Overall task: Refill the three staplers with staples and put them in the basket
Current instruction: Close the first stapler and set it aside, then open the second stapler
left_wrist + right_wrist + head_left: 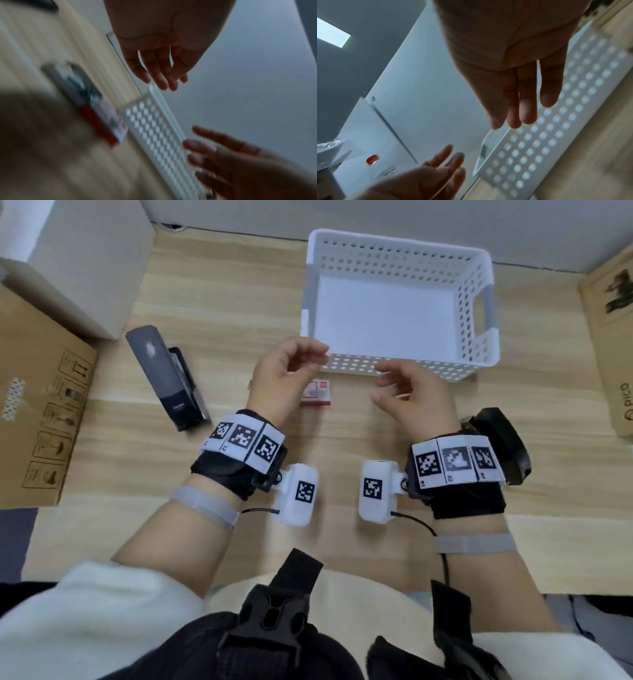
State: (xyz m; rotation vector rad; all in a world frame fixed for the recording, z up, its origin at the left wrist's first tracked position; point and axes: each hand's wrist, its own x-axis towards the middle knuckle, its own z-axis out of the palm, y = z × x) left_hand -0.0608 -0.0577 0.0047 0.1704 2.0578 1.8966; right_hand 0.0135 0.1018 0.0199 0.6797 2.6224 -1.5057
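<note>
A white perforated basket [479,302] stands empty at the back of the wooden table. My left hand [294,364] and right hand [400,388] hover side by side just in front of its near wall, fingers relaxed, holding nothing. A small red and white staple box [317,393] lies on the table between them. A dark grey stapler [168,378] lies to the left, and a black stapler [500,443] sits by my right wrist. The blurred left wrist view shows my left fingers [159,70], the staple box [102,119] and the basket wall [154,128]. The right wrist view shows my right fingers [522,94] near the basket [556,121].
A cardboard box [37,419] fills the left edge, with a white box [85,261] behind it. Another cardboard box [613,337] stands at the right edge. Bare wood lies between my wrists and the table's near edge.
</note>
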